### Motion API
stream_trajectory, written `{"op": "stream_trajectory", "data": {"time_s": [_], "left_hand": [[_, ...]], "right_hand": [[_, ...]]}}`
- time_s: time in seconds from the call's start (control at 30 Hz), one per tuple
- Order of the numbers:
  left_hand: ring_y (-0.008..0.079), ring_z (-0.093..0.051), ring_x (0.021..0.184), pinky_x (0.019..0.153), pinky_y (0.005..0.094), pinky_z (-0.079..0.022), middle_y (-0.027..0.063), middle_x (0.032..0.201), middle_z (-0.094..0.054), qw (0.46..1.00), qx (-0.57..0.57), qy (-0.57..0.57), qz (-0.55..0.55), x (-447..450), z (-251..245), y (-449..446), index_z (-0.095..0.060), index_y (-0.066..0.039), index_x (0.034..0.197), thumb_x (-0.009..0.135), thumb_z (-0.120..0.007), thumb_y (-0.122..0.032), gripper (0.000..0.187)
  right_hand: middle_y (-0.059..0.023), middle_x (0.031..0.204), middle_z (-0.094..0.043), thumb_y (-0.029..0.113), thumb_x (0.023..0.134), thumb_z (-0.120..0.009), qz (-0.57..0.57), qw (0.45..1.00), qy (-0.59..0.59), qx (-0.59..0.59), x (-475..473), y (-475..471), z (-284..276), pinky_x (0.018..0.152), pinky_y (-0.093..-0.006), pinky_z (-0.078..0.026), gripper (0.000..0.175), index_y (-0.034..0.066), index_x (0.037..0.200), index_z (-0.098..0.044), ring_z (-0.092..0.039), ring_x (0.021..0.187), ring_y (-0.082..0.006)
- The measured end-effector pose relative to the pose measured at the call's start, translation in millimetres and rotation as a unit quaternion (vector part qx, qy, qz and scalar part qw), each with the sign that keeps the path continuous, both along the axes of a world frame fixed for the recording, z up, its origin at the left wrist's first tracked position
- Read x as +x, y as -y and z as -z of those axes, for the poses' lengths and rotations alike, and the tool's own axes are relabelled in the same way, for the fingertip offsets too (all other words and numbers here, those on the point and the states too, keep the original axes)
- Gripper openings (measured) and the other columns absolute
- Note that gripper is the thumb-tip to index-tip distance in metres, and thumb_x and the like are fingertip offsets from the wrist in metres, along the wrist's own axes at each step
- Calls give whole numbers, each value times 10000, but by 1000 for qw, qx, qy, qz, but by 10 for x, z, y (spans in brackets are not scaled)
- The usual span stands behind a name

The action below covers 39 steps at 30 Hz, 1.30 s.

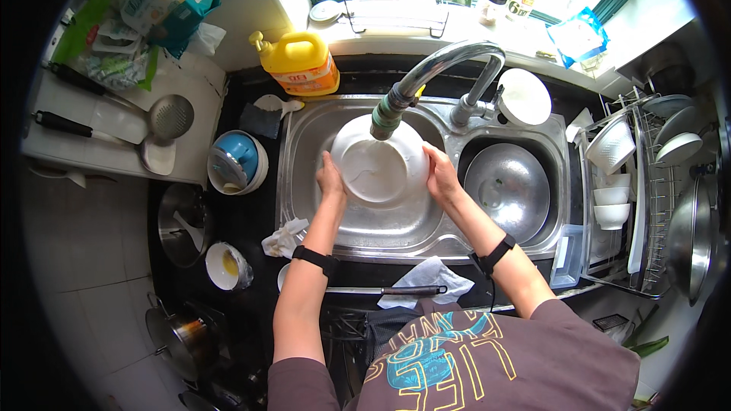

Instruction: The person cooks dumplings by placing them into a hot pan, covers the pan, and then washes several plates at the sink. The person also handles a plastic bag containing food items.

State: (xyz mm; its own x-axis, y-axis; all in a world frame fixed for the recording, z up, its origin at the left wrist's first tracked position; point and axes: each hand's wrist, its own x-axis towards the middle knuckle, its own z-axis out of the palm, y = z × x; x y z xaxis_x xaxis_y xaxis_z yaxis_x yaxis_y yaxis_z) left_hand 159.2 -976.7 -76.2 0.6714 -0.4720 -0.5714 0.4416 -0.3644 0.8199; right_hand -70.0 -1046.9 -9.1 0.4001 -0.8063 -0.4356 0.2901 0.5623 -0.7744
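Observation:
A white plate (374,168) is held between both hands over the large basin of a stainless steel sink (394,234). On its left rim is my left hand (331,177); my right hand (440,171) grips its right rim. Directly above the plate's far part hangs the end of a chrome faucet (388,120) with a green nozzle, hiding a bit of the rim. Whether water is running cannot be told. In the smaller right basin rests a large metal bowl (505,194) with small green scraps on it.
Left of the sink stand a yellow detergent jug (302,65), stacked bowls (260,174) and a white bowl (223,265) with yellow contents. A dish rack (639,240) stands at right. A white plate (524,97) sits behind the faucet base. A dark-handled utensil (414,291) lies along the front edge.

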Motion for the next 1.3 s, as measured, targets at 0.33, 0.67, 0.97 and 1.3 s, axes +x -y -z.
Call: {"op": "stream_trajectory", "data": {"time_s": [0.33, 0.67, 0.97, 1.3], "left_hand": [[394, -568, 622, 538, 441, -422, 217, 631, -551, 857, 21, 452, 247, -61, -872, 138, -641, -41, 658, 880, -477, -382, 439], [301, -559, 852, 822, 427, -393, 86, 881, -605, 609, -137, 696, 355, -689, -833, 548, -618, -66, 811, 812, -566, -304, 243], [272, -560, 1028, 880, 355, -435, 131, 1103, -587, 872, -5, 322, 369, -312, -814, 460, -572, -80, 1107, 763, -634, -437, 500], [98, -592, 799, 698, 253, -483, 55, 861, -644, 921, -211, 56, 323, -455, -873, -254, -600, 15, 993, 847, -627, -162, 230]], "right_hand": [[-111, 837, -620, 278, 842, -553, -154, 691, -368, -603, 984, 139, -141, 680, -357, -484, 222, 84, 923, -624, -624, 817, -268], [-165, 625, -590, 474, 829, -532, 34, 911, -331, -243, 641, 293, 356, 588, -371, -443, 479, 20, 723, -642, -574, 564, -252], [-92, 864, -621, 496, 865, -514, 251, 945, -162, 130, 1, -70, 629, 692, -327, -444, 545, -36, 912, -629, -558, 765, -160], [-135, 1148, -558, 495, 906, -423, 18, 952, -271, -144, 78, -606, 323, 900, -307, -402, 602, 0, 1248, -444, -525, 1080, -216]]}}
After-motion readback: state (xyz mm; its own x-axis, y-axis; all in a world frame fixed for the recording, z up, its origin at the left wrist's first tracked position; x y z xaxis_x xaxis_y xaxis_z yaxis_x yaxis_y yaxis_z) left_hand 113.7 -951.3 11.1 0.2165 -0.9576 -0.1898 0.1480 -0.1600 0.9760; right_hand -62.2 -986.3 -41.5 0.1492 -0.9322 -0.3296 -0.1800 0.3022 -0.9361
